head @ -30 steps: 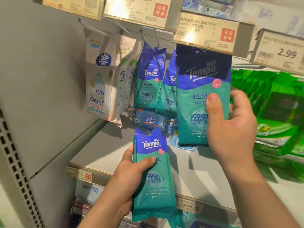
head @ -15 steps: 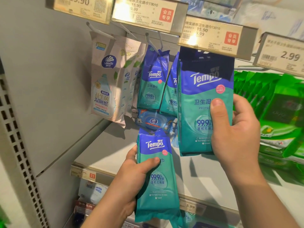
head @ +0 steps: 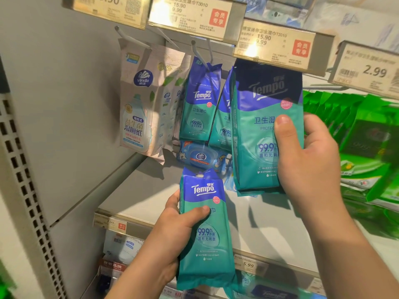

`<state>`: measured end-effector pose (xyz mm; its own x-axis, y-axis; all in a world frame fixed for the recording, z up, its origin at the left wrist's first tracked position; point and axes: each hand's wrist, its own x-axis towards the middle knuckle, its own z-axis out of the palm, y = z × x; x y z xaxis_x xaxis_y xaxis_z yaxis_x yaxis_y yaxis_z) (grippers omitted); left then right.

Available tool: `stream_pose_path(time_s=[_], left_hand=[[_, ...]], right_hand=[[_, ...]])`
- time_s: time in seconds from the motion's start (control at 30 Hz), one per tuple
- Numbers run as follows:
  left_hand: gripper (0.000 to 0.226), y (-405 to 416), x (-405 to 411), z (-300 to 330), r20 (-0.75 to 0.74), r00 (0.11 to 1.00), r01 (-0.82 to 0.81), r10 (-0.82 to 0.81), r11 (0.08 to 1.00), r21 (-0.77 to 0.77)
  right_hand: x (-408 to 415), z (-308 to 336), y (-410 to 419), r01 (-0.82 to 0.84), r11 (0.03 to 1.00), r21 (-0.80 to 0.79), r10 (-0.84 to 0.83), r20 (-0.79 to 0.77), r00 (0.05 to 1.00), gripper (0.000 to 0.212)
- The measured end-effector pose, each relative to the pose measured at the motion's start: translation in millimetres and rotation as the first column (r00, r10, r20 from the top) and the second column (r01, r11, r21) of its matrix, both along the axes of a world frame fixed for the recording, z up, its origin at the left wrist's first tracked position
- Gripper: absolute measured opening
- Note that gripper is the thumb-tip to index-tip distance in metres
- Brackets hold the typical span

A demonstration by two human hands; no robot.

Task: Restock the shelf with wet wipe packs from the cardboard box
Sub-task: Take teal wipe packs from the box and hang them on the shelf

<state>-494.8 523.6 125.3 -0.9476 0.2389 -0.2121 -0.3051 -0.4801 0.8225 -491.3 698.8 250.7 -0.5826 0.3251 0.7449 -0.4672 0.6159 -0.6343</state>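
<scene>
Shop aisle, pale grey shelving. Grey shelf (head: 248, 223) across the middle, mostly bare at the near left, lit from above with hard shadows. Grey back panel (head: 54, 104) far left, perforated upright (head: 28, 190) at the left edge. Price tags (head: 194, 16) in gold holders along the rail overhead, reading 15.90 and 9.99; another tag (head: 367, 67) at right reading 2.99. Small tags on the shelf lip, one (head: 248, 264) reading 5.99.

Right hand (head: 308, 154) gripping a Tempo pack (head: 259, 130) upright, thumb across its front, fingers curled behind; top edge up under the price rail, just right of the hung packs (head: 200, 100) on a peg (head: 198, 52). Whether its hole sits on a peg: cannot tell.

Left hand (head: 172, 229) gripping a second pack (head: 207, 234) lower down, near the shelf's front lip, thumb over the front, pack upright with hang hole at the top.

White Vinda packs (head: 138, 100) hanging on pegs at far left. Blue lidded pack (head: 200, 157) lying flat on the shelf behind, beneath the hung packs. Green packs (head: 367, 134) stacked in a row at right, blurred. More goods on the lower shelf (head: 123, 247), dim and unclear. Cardboard box out of view.
</scene>
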Motion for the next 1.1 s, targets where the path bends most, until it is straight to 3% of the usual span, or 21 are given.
stream_pose_path(time_s=[0.1,0.57,0.73,0.93,1.0,1.1], left_hand=[[0.046,-2,1,0,-0.002,1.0,-0.004,0.004,1.0,-0.004],[0.049,-5,11,-2,0.002,1.0,0.015,-0.015,1.0,-0.022],[0.049,-5,11,-4,0.013,1.0,0.025,-0.025,0.999,-0.033],[0.046,-2,10,-5,0.022,1.0,0.013,-0.012,0.999,-0.05],[0.045,-2,10,-5,0.021,1.0,0.021,-0.02,0.998,-0.053],[0.043,-2,9,-6,0.021,1.0,0.023,-0.022,0.998,-0.056]], right_hand=[[-1,-7,2,0.008,1.0,0.003,-0.008,-0.006,1.0,0.022],[-8,-21,-1,-0.107,0.992,0.069,0.117,-0.169,0.979,0.042],[-13,-12,3,-0.042,0.999,0.022,0.044,-0.128,0.991,0.013],[-14,-7,3,-0.017,0.999,0.034,0.019,-0.039,0.999,0.003],[-12,-6,0,-0.039,0.999,0.026,0.041,-0.061,0.997,0.005],[-10,-5,-2,-0.016,0.999,0.04,0.021,-0.128,0.992,0.027]])
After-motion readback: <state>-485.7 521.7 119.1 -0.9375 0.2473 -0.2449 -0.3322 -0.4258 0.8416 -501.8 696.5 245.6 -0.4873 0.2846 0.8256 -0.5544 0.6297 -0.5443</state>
